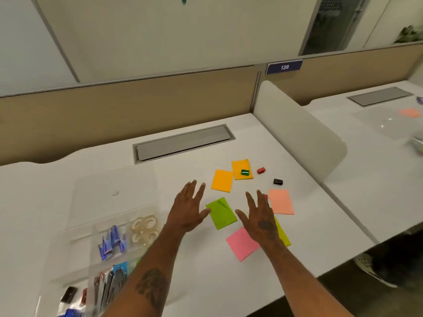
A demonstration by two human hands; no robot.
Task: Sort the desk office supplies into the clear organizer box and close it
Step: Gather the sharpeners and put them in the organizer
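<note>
Clearly both hands are free right now: the left hand and the right hand hover palm-down over the desk with every finger spread wide and nothing pinched between them. They bracket the green sticky note, which lies flat between the two thumbs, so gathering the paper squares looks like the step in hand. The clear organizer box sits open at about eight o'clock from the hands, its lid laid back, with tape rolls and blue-packaged items already in compartments. To do this well, I would sweep the notes together into one stack instead of lifting them singly: the pink note at five o'clock, the peach note at two o'clock, and the orange note at twelve. The far yellow-orange note carries a small green clip, which should come off first or it may slide away. A red clip and a black clip lie loose near one o'clock; those look better pinched up separately. Flat paper on a smooth desk is hard to lift, so sliding each sheet onto its neighbour should help.
</note>
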